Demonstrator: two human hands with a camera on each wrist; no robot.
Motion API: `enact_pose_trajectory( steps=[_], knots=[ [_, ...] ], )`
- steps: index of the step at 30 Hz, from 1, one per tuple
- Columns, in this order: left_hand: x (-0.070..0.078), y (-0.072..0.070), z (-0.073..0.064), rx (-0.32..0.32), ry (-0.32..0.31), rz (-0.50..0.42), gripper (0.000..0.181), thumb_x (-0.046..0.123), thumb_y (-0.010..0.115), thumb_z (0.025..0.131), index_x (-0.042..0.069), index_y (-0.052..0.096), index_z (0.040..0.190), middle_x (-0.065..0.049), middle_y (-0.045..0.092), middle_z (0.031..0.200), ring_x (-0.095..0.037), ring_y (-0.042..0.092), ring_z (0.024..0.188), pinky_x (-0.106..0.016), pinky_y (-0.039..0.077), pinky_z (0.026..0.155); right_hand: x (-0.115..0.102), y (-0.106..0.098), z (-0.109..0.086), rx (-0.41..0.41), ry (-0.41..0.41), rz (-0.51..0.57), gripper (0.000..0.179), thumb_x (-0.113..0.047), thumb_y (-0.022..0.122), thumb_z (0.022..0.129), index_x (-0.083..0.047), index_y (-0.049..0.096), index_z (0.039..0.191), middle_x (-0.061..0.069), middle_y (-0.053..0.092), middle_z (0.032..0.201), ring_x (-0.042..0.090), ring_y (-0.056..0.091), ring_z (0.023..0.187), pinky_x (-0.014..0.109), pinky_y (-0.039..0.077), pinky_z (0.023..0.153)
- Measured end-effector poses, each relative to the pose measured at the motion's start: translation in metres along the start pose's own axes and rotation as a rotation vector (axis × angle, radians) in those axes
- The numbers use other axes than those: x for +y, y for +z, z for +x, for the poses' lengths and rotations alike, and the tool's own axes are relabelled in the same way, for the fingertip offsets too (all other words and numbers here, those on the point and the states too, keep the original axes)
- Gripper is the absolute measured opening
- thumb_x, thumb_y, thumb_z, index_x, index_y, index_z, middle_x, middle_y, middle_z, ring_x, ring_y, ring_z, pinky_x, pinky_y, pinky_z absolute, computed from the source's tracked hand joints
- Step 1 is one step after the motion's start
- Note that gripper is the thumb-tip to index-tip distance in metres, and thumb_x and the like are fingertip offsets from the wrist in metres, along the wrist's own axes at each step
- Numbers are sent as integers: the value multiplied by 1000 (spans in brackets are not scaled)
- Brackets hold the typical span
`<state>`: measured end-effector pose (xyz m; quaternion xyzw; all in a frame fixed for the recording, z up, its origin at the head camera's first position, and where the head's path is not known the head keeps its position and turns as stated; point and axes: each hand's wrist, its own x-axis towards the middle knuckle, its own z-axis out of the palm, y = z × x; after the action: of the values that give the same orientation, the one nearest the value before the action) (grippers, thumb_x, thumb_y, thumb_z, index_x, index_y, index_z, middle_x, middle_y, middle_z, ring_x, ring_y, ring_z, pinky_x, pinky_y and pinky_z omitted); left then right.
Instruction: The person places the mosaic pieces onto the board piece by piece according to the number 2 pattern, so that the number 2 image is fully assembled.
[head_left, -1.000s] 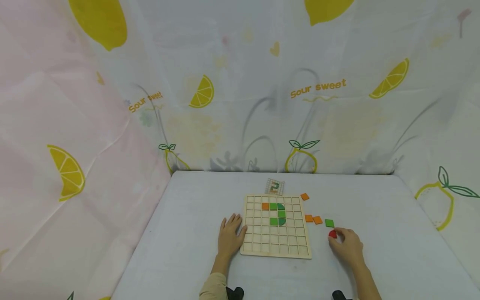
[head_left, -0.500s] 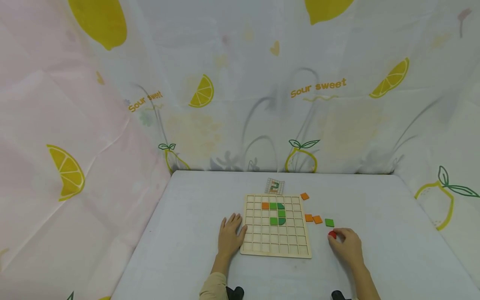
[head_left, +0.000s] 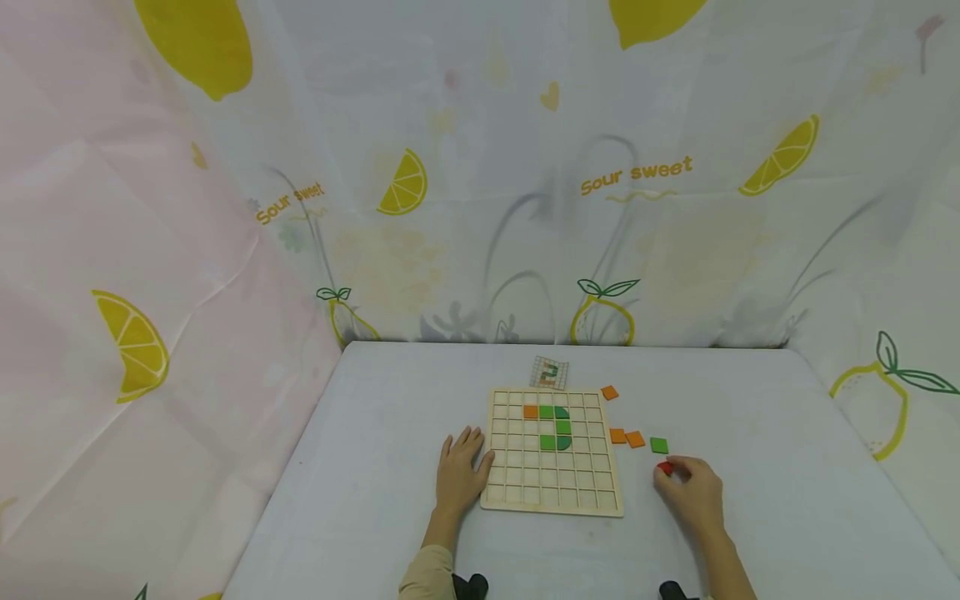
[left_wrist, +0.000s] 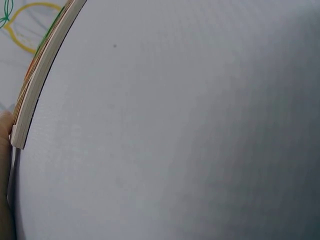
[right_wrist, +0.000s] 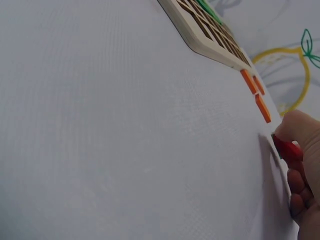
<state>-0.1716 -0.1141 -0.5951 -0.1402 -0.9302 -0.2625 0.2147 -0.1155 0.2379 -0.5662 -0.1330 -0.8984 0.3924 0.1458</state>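
My right hand (head_left: 693, 492) pinches a small red tile (head_left: 664, 468) between thumb and fingertips, to the right of the wooden grid board (head_left: 551, 510). In the right wrist view the red tile (right_wrist: 286, 147) shows tilted under the thumb, partly covered by the fingers. Against the board's left edge rests my left hand (head_left: 459, 471), fingers extended and thumb at the rim. Green squares (head_left: 563, 427), dark green rounded tiles (head_left: 563, 442) and one orange square (head_left: 531, 412) sit in the board's cells. A loose green tile (head_left: 659, 446) lies just beyond the right fingertips.
Two orange tiles (head_left: 635, 439) lie close together by the board's right edge, and another orange tile (head_left: 610, 392) is near its far right corner. Behind the board lies a patterned grid card (head_left: 550, 372). A lemon-print curtain (head_left: 480, 250) hangs past the table's far edge.
The red tile has turned in my right fingertips, showing less of its face, and the right hand has shifted very slightly left. The left hand and the board stay where they were.
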Motion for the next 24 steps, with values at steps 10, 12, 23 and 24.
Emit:
enact_pose_trajectory(
  steps=[10,12,23,24],
  knots=[
    [0,0,-1,1,-3,3,36,24,66,86,-2,66,112,-14,64,120,-32,56,118,-55,34,105,-19,25,1,106,-83,66,25,-5,71,72,8,67,93,17,63,84,26,56,77,24,45,62],
    [0,0,0,1,-3,7,36,24,66,86,-2,66,112,-14,64,120,-32,56,117,-55,34,105,-27,33,2,102,-112,90,25,-5,72,71,8,67,92,16,63,82,25,56,75,25,45,61],
    [1,-1,0,5,3,13,36,23,66,86,-2,66,111,-14,64,119,-32,56,117,-55,35,104,-65,80,3,22,-296,205,27,-2,73,69,8,67,93,15,67,85,24,59,73,28,52,62],
    [1,-1,0,5,3,15,36,23,66,86,-2,66,111,-14,64,119,-32,56,117,-55,35,104,-68,84,3,22,-316,211,27,-2,73,68,8,67,93,15,67,85,24,59,73,29,52,62]
  ],
)
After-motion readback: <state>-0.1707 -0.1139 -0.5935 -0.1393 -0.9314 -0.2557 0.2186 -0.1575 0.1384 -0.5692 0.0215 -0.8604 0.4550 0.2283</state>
